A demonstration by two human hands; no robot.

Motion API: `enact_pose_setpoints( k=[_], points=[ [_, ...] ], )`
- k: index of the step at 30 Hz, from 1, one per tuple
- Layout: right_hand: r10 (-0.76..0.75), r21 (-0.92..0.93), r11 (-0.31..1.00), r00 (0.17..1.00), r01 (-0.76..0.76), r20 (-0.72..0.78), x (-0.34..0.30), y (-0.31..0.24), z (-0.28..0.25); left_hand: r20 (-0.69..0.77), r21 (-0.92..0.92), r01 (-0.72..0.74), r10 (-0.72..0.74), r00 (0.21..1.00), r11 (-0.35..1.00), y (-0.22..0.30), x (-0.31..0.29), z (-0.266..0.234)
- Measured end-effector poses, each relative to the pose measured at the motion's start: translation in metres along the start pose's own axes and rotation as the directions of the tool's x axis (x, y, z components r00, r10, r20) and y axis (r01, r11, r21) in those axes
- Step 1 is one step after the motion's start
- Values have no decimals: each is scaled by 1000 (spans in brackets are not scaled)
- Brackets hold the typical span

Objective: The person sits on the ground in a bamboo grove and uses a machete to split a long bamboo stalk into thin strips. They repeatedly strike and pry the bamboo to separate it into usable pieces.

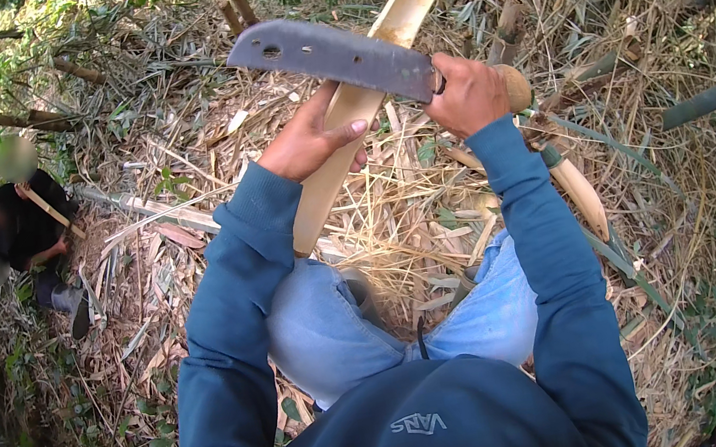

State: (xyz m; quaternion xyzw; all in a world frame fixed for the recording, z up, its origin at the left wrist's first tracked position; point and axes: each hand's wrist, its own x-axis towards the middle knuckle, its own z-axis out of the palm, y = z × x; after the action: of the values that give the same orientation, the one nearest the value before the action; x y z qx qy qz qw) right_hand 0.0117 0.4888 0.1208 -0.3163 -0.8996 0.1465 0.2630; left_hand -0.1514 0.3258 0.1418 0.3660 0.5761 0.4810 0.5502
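My left hand [320, 137] is closed round a long pale strip of split bamboo [326, 193]. The strip slants from beside my left knee up to the top of the view. In my right hand [470, 93] is a machete [333, 54], gripped by its round wooden handle [516, 88]. Its broad dark blade, pierced by a few holes, points to the left and lies across the bamboo strip just beyond my left fingers. Whether the edge bites into the bamboo cannot be made out.
Dry leaves, shavings and straw [400, 259] cover the ground between my knees. A cut bamboo piece [578, 195] lies to the right, near a green bamboo pole [710, 101]. Cut stumps [238, 12] stand ahead. At the far left, another person [29, 222] in dark clothes holds a stick.
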Motion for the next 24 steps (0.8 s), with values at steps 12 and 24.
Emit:
enact_pose_setpoints(
  k=[12,24],
  points=[
    [58,-27,998,998,-58,13,3,12,2,-9,47,-72,72,997,996,-2,5,16],
    [-24,-54,998,998,21,-58,-6,22,1,-40,81,-12,15,999,997,-2,3,17]
  ],
)
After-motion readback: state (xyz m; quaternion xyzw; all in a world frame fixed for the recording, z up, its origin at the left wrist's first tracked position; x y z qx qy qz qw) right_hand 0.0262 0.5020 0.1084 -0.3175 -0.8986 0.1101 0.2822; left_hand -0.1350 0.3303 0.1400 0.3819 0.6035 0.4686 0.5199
